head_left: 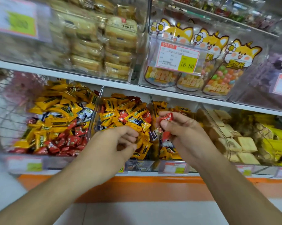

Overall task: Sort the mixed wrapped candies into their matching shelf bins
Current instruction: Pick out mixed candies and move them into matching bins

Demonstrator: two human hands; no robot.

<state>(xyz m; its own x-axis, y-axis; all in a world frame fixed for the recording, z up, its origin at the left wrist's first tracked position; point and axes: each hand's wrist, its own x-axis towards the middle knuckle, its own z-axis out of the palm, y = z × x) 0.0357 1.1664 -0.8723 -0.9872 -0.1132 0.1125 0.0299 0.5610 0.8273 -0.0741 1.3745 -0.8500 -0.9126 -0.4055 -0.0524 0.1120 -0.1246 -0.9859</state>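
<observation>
The right hand [177, 127] grips several red candies [166, 118] above the middle bin [94, 111], which holds mixed yellow, red and blue candies. The left hand [120, 140], fingers curled, seems to pinch a yellow candy at the bin's front edge.

1. The left hand [120, 140] reaches forward from the lower left on a bare forearm, back of the hand up, fingers curled inward toward the thumb; whether they pinch anything cannot be told.
2. The right hand [177, 127], just right of the left hand and slightly higher, has thumb and fingers curled, gripping red wrapped candies [165, 125].
3. Both forearms converge upward.
</observation>
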